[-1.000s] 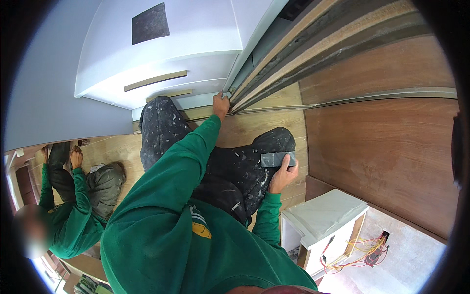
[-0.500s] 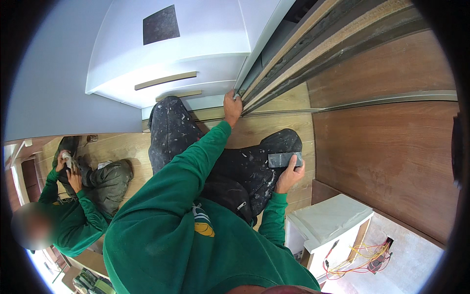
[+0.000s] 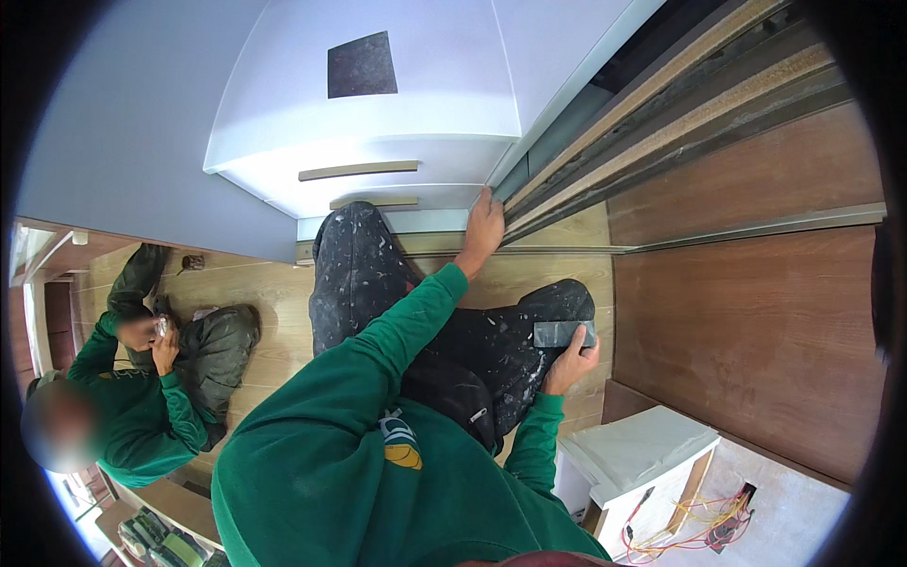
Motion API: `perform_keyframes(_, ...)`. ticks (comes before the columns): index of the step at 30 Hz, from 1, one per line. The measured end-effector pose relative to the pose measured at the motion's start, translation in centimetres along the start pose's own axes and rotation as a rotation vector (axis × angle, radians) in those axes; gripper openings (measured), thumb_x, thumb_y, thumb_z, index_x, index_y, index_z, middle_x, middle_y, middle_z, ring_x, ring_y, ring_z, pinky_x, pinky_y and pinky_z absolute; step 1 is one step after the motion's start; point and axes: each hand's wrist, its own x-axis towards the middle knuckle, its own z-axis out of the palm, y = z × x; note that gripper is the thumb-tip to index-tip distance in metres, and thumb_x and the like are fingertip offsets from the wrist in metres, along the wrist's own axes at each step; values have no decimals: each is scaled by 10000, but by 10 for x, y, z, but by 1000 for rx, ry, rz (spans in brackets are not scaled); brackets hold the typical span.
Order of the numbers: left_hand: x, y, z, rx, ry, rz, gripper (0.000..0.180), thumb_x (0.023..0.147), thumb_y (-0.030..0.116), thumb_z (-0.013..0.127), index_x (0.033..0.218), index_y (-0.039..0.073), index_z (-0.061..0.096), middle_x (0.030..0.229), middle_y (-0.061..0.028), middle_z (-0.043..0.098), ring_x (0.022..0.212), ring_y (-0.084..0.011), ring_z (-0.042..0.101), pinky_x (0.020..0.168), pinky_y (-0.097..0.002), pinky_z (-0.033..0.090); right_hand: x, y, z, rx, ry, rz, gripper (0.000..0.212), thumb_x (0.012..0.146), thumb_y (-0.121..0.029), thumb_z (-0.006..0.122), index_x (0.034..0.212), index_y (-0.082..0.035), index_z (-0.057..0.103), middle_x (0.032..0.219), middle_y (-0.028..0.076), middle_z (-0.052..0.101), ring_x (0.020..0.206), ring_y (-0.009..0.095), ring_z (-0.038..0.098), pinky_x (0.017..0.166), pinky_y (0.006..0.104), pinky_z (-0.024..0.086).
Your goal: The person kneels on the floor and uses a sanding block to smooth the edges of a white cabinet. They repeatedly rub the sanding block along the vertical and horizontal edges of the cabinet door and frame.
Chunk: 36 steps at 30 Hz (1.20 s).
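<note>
My left hand (image 3: 485, 227) reaches to the lower corner of the white cabinet (image 3: 463, 123), beside the ends of the sliding door panels (image 3: 567, 156). Its fingers are bent together against the cabinet's edge, and whatever they hold is hidden. On my right thigh, my right hand (image 3: 571, 364) grips one end of a flat grey rectangular block (image 3: 559, 335) with pale smears. My dark trousers (image 3: 354, 265) are spotted with white.
At left another person (image 3: 142, 416) in green sits on the wood floor (image 3: 283, 302), a hand raised near the head. Drawer handles (image 3: 359, 171) face my knee. Loose wires (image 3: 723, 520) hang by a white box (image 3: 642, 439). A brown wood panel (image 3: 737, 293) stands at right.
My view has shifted, so the cabinet sits further right. The pale thing seen in my left fingers is now hidden. The other person's hand has risen toward the head.
</note>
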Motion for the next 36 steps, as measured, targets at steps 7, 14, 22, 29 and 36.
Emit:
perform_keyframes(7, 7, 34, -12, -113, -59, -32, 606, 1034, 261, 515, 1493, -135, 510, 1392, -381, 626, 1337, -484, 592, 1141, -444, 434, 1, 3, -1, -13, 5, -30, 281, 1075, -225, 703, 1045, 53, 676, 928, 49, 668, 858, 142, 567, 787, 340, 508)
perform_keyframes(14, 0, 89, -45, -6, -149, 54, 624, 1009, 267, 575, 1482, -136, 525, 1269, -370, 686, 1206, -445, 684, 1060, -434, 490, 0, -5, 2, 5, 7, 12, 287, 1074, -223, 703, 1073, 63, 674, 948, 59, 681, 864, 142, 573, 790, 341, 514)
perform_keyframes(22, -15, 138, -56, -46, -122, 229, 616, 1033, 233, 576, 1540, -102, 478, 1311, -362, 672, 1079, -349, 704, 1003, -390, 508, 2, -2, 4, -37, 14, -6, 281, 1075, -222, 697, 1062, 57, 671, 938, 60, 679, 860, 140, 571, 782, 339, 511)
perform_keyframes(29, -35, 97, -34, -459, 49, 369, 482, 1077, 164, 536, 1518, -31, 539, 1386, -215, 685, 1217, -293, 675, 1066, -374, 511, -1, -7, 5, -38, 18, -17, 283, 1077, -231, 697, 1002, 39, 657, 909, 37, 648, 842, 134, 548, 765, 330, 498)
perform_keyframes(36, -4, -77, -34, -1155, 110, -776, 521, 1113, 138, 322, 1580, -92, 336, 1597, -271, 457, 1461, -370, 498, 1207, -446, 463, -1, -2, 2, -33, 19, -9, 299, 1075, -246, 700, 980, 33, 645, 890, 31, 632, 834, 136, 539, 760, 341, 496)
